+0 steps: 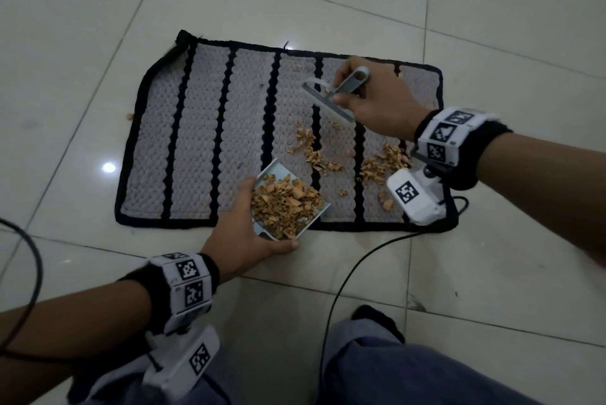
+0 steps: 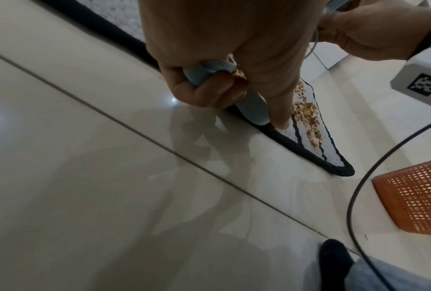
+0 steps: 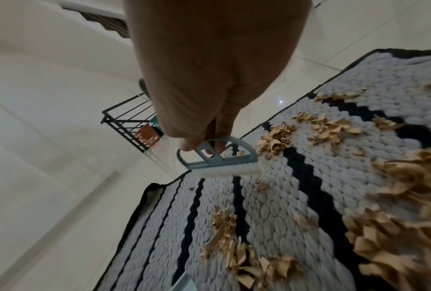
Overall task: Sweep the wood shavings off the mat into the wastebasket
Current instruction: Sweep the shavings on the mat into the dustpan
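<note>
A grey woven mat (image 1: 196,142) with black stripes lies on the tiled floor. Tan wood shavings (image 1: 316,152) are scattered over its right half, seen close up as shavings (image 3: 328,126) in the right wrist view. My left hand (image 1: 242,234) grips a pale blue dustpan (image 1: 275,171) heaped with shavings at the mat's near edge; its handle (image 2: 249,104) shows between my fingers. My right hand (image 1: 373,96) holds a small blue-grey brush (image 1: 331,99) above the mat's far right part; the brush (image 3: 216,159) has its bristles near the weave. An orange mesh wastebasket (image 2: 418,198) stands on the floor to the right.
A black cable (image 1: 347,276) runs across the tiles near the mat's front right corner. A black wire rack (image 3: 129,122) stands on the floor beyond the mat. My knees in blue trousers (image 1: 410,368) are at the bottom. One stray shaving (image 1: 130,116) lies left of the mat.
</note>
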Action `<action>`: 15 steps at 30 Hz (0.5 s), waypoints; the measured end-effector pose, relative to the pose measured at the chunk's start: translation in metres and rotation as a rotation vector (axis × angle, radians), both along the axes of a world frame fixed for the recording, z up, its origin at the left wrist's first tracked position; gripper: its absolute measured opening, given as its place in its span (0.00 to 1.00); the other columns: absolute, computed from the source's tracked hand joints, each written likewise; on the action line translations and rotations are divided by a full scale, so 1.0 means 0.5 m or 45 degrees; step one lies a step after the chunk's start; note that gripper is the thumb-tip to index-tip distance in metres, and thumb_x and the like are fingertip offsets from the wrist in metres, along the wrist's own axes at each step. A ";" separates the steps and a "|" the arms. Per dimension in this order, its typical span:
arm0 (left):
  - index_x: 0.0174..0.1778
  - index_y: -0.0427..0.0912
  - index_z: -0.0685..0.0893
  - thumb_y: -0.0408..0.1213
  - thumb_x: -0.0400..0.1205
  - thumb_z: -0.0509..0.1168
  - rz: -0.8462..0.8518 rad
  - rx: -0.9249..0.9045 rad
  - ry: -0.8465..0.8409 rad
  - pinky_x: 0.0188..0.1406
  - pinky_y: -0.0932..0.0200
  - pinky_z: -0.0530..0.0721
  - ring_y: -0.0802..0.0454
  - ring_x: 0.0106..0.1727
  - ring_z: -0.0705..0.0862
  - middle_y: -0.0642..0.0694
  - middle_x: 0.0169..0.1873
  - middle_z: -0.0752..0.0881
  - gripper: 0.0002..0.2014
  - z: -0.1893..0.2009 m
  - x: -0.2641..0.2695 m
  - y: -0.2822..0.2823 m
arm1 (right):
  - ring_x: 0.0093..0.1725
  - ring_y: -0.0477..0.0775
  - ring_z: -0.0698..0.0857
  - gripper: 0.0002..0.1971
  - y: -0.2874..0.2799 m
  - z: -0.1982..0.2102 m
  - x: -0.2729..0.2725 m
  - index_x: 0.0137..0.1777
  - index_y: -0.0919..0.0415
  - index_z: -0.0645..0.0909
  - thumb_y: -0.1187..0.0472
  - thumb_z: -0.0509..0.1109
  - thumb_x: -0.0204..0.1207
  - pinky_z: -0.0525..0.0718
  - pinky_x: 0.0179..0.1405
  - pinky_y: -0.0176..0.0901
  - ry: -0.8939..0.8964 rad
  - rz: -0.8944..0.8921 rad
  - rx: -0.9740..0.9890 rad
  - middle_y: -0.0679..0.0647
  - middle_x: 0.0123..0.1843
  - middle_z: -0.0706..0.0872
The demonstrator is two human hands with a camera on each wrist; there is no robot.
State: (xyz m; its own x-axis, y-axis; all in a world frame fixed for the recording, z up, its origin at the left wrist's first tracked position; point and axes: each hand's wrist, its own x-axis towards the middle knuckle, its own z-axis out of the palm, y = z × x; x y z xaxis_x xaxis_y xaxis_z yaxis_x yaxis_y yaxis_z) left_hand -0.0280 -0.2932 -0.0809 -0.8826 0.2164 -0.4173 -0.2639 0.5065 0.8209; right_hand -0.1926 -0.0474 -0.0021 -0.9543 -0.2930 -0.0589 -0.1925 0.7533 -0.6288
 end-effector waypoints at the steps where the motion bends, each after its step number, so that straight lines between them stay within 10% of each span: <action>1: 0.82 0.55 0.56 0.56 0.57 0.86 0.002 0.007 -0.015 0.66 0.60 0.80 0.61 0.64 0.80 0.59 0.67 0.77 0.61 -0.001 -0.003 0.005 | 0.40 0.42 0.79 0.06 -0.005 -0.006 -0.007 0.52 0.63 0.81 0.64 0.74 0.78 0.73 0.37 0.27 0.016 0.005 0.012 0.46 0.44 0.84; 9: 0.85 0.55 0.53 0.59 0.56 0.85 -0.005 -0.086 -0.051 0.69 0.55 0.79 0.56 0.67 0.79 0.56 0.70 0.77 0.65 -0.009 -0.026 0.028 | 0.48 0.58 0.87 0.08 -0.012 -0.050 0.005 0.52 0.62 0.86 0.58 0.72 0.78 0.87 0.50 0.58 0.115 -0.050 0.099 0.58 0.49 0.90; 15: 0.85 0.53 0.55 0.55 0.58 0.86 -0.017 -0.101 -0.039 0.61 0.66 0.76 0.62 0.61 0.78 0.60 0.65 0.76 0.63 -0.006 -0.034 0.027 | 0.44 0.59 0.86 0.03 -0.005 -0.065 0.084 0.48 0.64 0.85 0.67 0.72 0.76 0.87 0.44 0.58 0.084 0.107 -0.007 0.59 0.46 0.90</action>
